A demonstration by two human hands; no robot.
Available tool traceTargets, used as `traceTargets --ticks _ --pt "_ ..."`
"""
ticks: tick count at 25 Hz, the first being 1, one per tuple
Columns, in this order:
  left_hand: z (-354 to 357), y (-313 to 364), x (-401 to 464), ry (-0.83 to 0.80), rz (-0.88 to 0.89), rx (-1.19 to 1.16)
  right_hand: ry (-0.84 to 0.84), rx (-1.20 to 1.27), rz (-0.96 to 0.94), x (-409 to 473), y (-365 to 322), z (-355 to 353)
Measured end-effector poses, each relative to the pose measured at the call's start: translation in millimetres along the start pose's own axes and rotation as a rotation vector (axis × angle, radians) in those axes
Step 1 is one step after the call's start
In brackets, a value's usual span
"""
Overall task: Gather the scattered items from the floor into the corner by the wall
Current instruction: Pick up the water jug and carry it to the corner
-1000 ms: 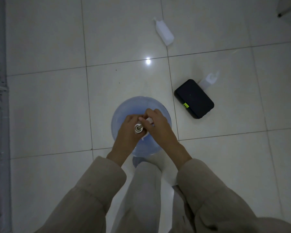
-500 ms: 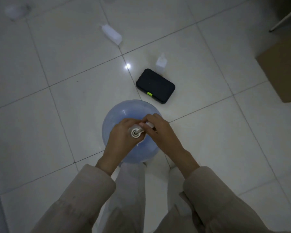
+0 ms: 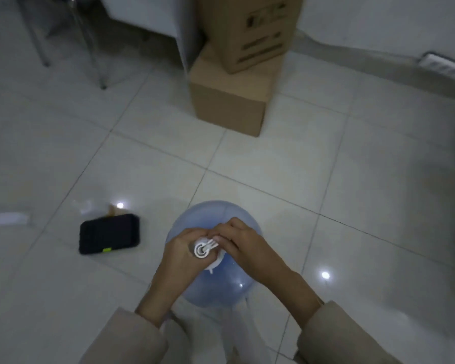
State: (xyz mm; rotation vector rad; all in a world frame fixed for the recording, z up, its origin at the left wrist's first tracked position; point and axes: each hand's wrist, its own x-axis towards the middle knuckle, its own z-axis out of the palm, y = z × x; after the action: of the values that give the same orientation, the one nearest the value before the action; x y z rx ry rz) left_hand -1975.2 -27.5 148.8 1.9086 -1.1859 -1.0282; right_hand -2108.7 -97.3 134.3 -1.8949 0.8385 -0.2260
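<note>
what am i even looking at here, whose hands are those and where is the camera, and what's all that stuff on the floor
There is no machine here. A person wears a wide-angle camera on the head, looking forward and down, so you see that person's own arms and hands from above.

The left hand and the right hand meet over a big blue water jug that stands on the tiled floor. Both grip the white cap at its neck; the fingers are curled round it.

On the floor to the left lies a flat black case with a small green tab. Further left is a blurred white thing; I cannot tell what it is.

Ahead stand two cardboard boxes, one stacked on the other, near a wall. At top left are thin metal legs of some furniture.
</note>
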Motion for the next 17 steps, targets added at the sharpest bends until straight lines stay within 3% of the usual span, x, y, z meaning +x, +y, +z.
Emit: traceTargets --ticks 7,13,17 --pt "89.5 107.4 127.0 -0.295 0.197 0.022 0.367 0.044 0.189 -9.3 51.6 -144.8" --pt "150.0 176.0 244.2 -0.370 0.319 0.038 0.618 0.095 0.358 31.3 89.1 -252.6" --pt "175.7 209.6 320.7 -0.444 0.336 0.031 0.690 0.116 0.432 69.1 108.3 -314.3"
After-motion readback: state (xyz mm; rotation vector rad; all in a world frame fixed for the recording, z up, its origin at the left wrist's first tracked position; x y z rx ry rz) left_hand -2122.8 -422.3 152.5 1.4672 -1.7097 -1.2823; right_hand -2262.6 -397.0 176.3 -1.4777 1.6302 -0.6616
